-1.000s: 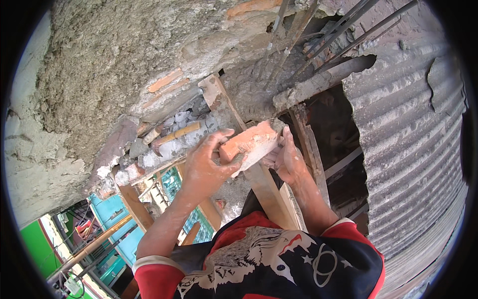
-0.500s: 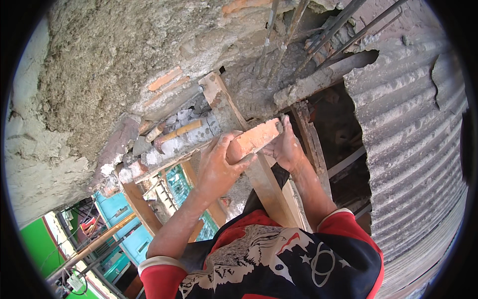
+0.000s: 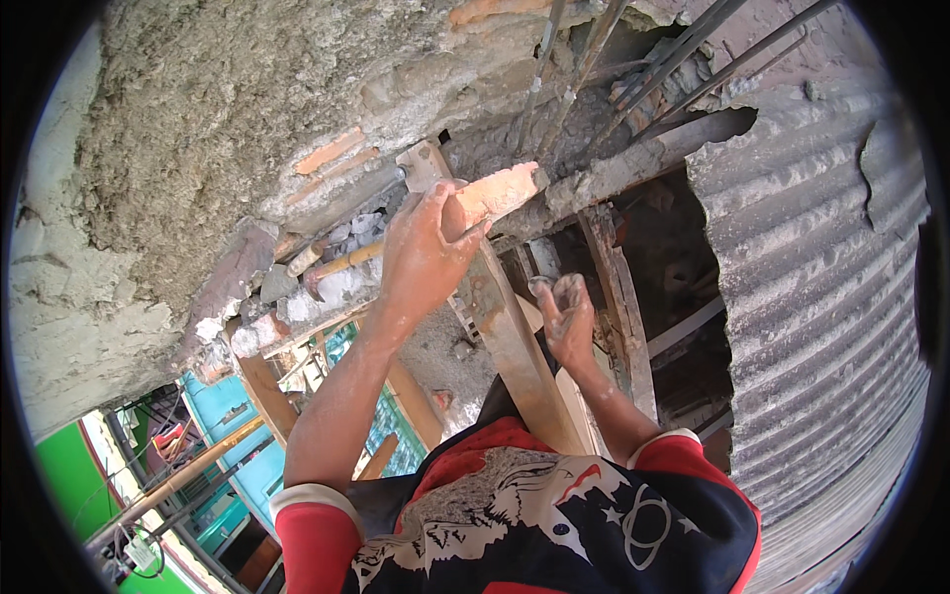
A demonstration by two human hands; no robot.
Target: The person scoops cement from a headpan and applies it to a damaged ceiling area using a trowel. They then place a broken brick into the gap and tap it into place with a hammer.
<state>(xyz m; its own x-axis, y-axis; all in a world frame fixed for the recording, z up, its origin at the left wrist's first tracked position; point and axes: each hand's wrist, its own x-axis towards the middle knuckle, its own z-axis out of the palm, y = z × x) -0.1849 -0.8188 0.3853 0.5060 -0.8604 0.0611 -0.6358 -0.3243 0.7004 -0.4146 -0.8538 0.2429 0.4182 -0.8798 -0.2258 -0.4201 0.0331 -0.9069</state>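
Observation:
My left hand (image 3: 421,252) grips one end of an orange brick (image 3: 495,195), its thumb below and fingers over the top. The brick's far end points up and right, in front of rough masonry and close to the top of a wooden plank (image 3: 510,342). Lower and to the right, apart from the brick, my right hand (image 3: 571,322) has its fingers curled in and is smeared with grey mortar. Whether a bit of mortar sits in those fingers I cannot make out. Left of my left hand, a hammer (image 3: 341,265) with a wooden handle lies on the ledge among rubble.
Corrugated roofing sheet (image 3: 821,297) with a jagged edge covers the right side, beside a dark gap (image 3: 673,267). Steel rods (image 3: 673,54) stick out at the top right. A rough plastered wall (image 3: 228,119) fills the upper left. Wooden posts (image 3: 262,396) stand below the ledge.
My left hand has carried the brick up and slightly left, toward the masonry. My right hand has let go of the brick and dropped lower, its fingers now curled.

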